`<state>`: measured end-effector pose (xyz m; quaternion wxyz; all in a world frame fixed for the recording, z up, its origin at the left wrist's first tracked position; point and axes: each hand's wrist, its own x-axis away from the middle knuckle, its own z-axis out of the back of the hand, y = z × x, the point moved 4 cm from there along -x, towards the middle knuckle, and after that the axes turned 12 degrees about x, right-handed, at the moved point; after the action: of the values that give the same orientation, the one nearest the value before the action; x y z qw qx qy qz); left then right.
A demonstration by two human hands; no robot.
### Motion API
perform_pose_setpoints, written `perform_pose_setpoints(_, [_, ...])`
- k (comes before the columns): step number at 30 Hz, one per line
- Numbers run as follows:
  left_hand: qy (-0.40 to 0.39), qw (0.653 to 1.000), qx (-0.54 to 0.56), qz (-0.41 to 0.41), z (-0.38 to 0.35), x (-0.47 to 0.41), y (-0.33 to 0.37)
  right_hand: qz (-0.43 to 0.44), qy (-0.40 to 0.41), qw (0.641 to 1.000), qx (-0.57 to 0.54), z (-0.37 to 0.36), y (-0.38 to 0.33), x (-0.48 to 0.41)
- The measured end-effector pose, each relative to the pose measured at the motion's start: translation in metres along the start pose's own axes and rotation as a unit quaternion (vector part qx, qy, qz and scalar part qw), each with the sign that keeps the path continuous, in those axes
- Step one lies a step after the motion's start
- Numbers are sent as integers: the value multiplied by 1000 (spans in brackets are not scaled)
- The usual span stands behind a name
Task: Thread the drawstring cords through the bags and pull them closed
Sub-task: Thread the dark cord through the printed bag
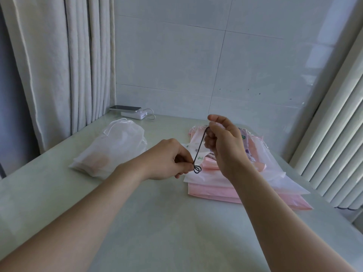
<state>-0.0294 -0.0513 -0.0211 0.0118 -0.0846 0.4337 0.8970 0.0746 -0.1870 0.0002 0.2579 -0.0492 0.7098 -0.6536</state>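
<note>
Both hands hold a dark cord (199,149) taut above the pink bags (245,191): left hand (169,160) fingers pinch its looped end, right hand (222,140) fingers grip the top.

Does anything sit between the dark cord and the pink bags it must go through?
Nothing visible does. The left hand pinches the looped end of the dark cord and the right hand grips its upper end, holding it just over the stack of pink bags. The right hand hides part of the stack's far edge.

pale table (157,222), tiled wall (176,55), grey curtain (59,65), white radiator (337,134).
</note>
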Motion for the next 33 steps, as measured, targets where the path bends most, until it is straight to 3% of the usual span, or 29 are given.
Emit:
perform_pose_setpoints(3, [24, 998, 49, 11, 1, -1, -3, 68, 19, 987, 144, 5, -2, -1])
perform_pose_setpoints(6, [72, 987, 144, 25, 5, -3, -7, 147, 7, 922, 357, 0, 5, 1])
perform_pose_setpoints(10, [121, 960, 248, 52, 12, -7, -17, 180, 1, 918, 353, -4, 4, 7])
perform_pose_setpoints(17, [130, 943, 298, 72, 20, -9, -23, 331, -46, 816, 471, -23, 1, 19])
perform_pose_setpoints(25, [117, 940, 307, 90, 22, -7, -20, 323, -37, 788, 523, -33, -3, 17])
perform_pose_setpoints(30, [103, 936, 317, 112, 27, -8, -18, 320, -59, 731, 599, -47, -1, 22])
perform_pose_setpoints(33, [99, 936, 321, 104, 24, -8, -17, 298, -39, 733, 611, -46, -2, 23])
